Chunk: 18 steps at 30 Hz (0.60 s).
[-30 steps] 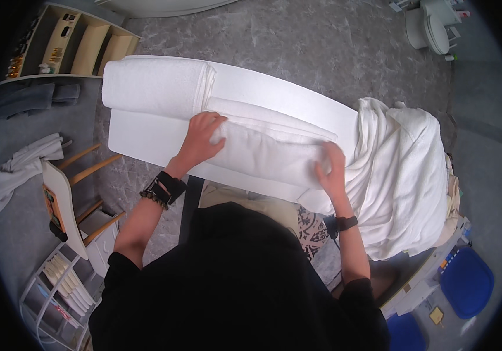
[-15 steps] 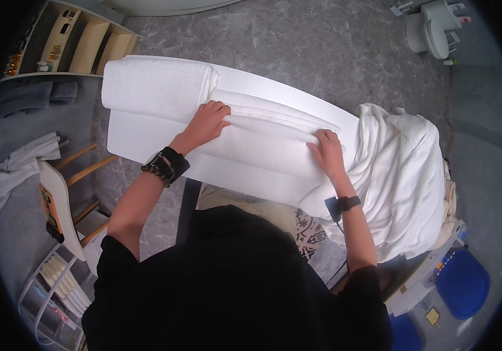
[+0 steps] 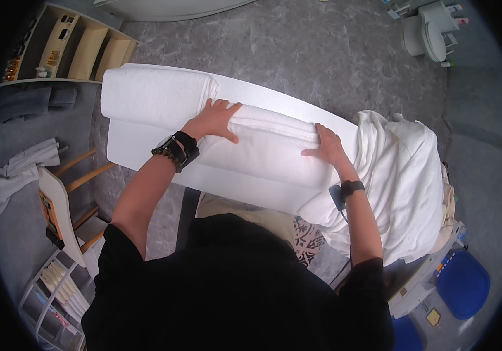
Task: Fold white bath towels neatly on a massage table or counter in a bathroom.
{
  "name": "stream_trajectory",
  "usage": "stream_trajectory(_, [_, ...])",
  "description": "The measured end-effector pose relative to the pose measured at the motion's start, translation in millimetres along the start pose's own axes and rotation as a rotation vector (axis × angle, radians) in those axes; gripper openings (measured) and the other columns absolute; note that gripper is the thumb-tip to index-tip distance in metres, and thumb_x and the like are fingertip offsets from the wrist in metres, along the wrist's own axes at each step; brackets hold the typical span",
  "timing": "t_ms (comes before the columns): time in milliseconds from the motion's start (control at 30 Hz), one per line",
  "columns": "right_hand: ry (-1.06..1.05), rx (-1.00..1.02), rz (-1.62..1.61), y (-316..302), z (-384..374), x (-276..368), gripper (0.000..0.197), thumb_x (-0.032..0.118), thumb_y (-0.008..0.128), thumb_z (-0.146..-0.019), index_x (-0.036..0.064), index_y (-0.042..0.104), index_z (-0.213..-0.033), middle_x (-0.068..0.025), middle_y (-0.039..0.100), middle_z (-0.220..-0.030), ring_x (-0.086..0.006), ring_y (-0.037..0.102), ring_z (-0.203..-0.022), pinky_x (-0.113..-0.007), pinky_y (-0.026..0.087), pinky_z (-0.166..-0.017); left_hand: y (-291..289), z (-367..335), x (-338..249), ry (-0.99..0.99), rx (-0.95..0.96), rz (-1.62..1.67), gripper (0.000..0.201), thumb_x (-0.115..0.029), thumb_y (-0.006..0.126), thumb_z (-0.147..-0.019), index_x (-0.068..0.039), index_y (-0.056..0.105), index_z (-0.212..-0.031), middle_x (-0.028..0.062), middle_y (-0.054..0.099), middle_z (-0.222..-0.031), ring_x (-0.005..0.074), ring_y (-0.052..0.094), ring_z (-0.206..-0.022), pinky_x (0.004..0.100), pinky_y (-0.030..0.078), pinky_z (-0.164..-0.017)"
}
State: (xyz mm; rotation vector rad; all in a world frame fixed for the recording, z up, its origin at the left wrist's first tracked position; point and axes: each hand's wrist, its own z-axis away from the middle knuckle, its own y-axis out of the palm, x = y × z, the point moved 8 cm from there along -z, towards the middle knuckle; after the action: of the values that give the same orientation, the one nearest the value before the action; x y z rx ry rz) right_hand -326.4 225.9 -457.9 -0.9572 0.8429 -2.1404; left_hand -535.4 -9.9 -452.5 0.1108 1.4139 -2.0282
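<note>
A white towel [image 3: 268, 143], folded into a long strip, lies across the middle of the white table [image 3: 145, 141]. On its left end rests my left hand [image 3: 214, 120], fingers spread and pressed on the cloth. At the right end, my right hand [image 3: 328, 146] lies on the towel with thumb and fingers apart. Just left of it sits a neatly folded white towel stack [image 3: 151, 96], its right edge close to my left fingertips. A large loose heap of white cloth [image 3: 400, 181] covers the table's right end, beside my right forearm.
A wooden shelf unit [image 3: 90, 52] stands at the far left. Nearer on the left are a chair [image 3: 64, 216] and a wire rack [image 3: 58, 292]. A toilet [image 3: 429, 38] is at the far right, and a blue stool [image 3: 464, 284] stands at the lower right.
Both hands have opened from gripping the towel's upper edge to lying spread on it. That edge is now folded over and flatter. The view has shifted slightly.
</note>
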Motion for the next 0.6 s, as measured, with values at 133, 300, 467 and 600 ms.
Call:
stream_trajectory(133, [0.055, 0.145, 0.127, 4, 1, 7, 0.091, 0.048, 0.082, -0.057, 0.0031, 0.051, -0.129, -0.0202, 0.054, -0.128, -0.0343, 0.048, -0.122, -0.044, 0.038, -0.103, 14, -15, -9, -0.051, 0.305, -0.067, 0.096, -0.052, 0.082, -0.057, 0.001, 0.048, -0.13, 0.0218, 0.054, -0.119, 0.0353, 0.047, -0.116, 0.0475, 0.036, -0.098])
stream_trajectory(300, [-0.028, 0.05, 0.088, 11, 21, 6, 0.079, 0.05, 0.081, -0.057, 0.0008, 0.06, -0.116, -0.0207, 0.06, -0.116, -0.0338, 0.054, -0.113, -0.041, 0.044, -0.097, 30, -1, -8, 0.022, 0.268, -0.092, 0.086, -0.053, 0.082, -0.055, 0.001, 0.057, -0.118, 0.0193, 0.059, -0.107, 0.0335, 0.052, -0.105, 0.0429, 0.039, -0.094])
stream_trajectory(467, [0.018, 0.037, -0.052, 5, 31, 5, 0.079, 0.057, 0.073, -0.069, 0.0006, 0.059, -0.122, -0.0215, 0.06, -0.12, -0.0362, 0.055, -0.114, -0.042, 0.044, -0.099, 12, 13, -1, -0.178, 0.282, 0.35, 0.068, -0.052, 0.074, -0.069, 0.0, 0.059, -0.11, 0.0222, 0.064, -0.103, 0.0356, 0.06, -0.1, 0.0448, 0.045, -0.09])
stream_trajectory(600, [0.104, -0.016, -0.723, 15, 26, -34, 0.073, 0.056, 0.068, -0.077, 0.0025, 0.058, -0.125, -0.0216, 0.062, -0.118, -0.0358, 0.059, -0.11, -0.04, 0.045, -0.097, 10, 10, 12, -0.26, 0.229, 0.43, 0.056, -0.044, 0.066, -0.08, 0.0, 0.057, -0.114, 0.0222, 0.064, -0.109, 0.0361, 0.06, -0.103, 0.0436, 0.047, -0.089])
